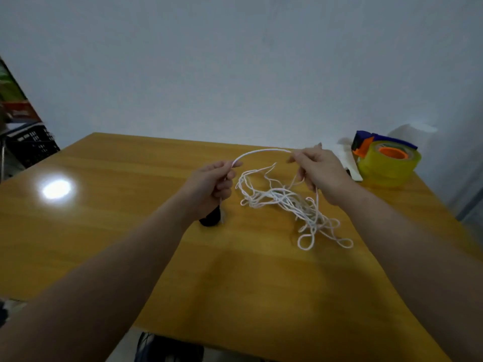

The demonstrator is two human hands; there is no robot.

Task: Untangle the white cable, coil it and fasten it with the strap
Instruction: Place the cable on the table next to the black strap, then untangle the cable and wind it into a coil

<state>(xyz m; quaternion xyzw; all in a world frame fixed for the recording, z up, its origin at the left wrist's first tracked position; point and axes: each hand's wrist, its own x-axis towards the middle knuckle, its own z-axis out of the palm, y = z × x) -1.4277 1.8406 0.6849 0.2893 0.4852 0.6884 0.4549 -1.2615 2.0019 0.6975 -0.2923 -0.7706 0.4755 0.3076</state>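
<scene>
left hand (211, 184), right hand (317, 171) pinch white cable (285, 202) | tangle mid-table (104, 231)

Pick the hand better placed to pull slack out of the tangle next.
Right, probably. The right hand is directly above the tangled cable, strands trailing from it; the left hand pinches the far end.

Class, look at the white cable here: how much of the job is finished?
Little is done. In hand: the left hand and right hand hold one freed arc of the white cable between them. Left: the tangle on the table remains, nothing is coiled, no strap fastened.
</scene>
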